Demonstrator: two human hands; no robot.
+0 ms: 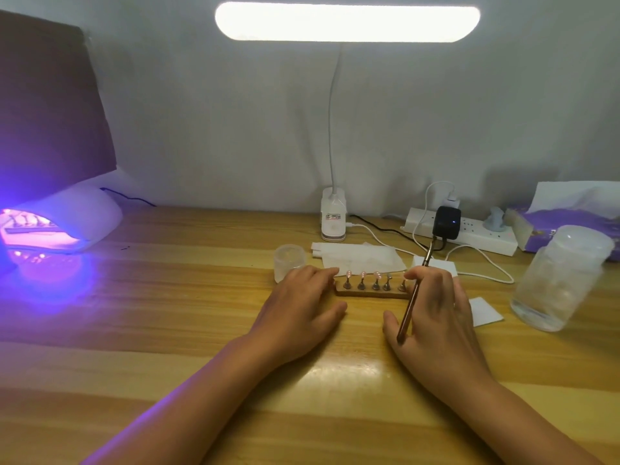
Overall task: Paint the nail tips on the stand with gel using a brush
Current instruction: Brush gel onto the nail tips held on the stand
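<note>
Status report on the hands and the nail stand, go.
Left hand open, fingers at the stand's left end. Right hand holds the brush, bristles away from the tips. Nail stand flat on the table between both hands. Nothing blocking.

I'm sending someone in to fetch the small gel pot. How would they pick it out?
Start at the white clip-on desk lamp base at the back of the wooden table. In front of it, slightly left, stands a small frosted clear pot, beside the left hand. Unlike the tall clear jar at right, it is short and squat.
</note>
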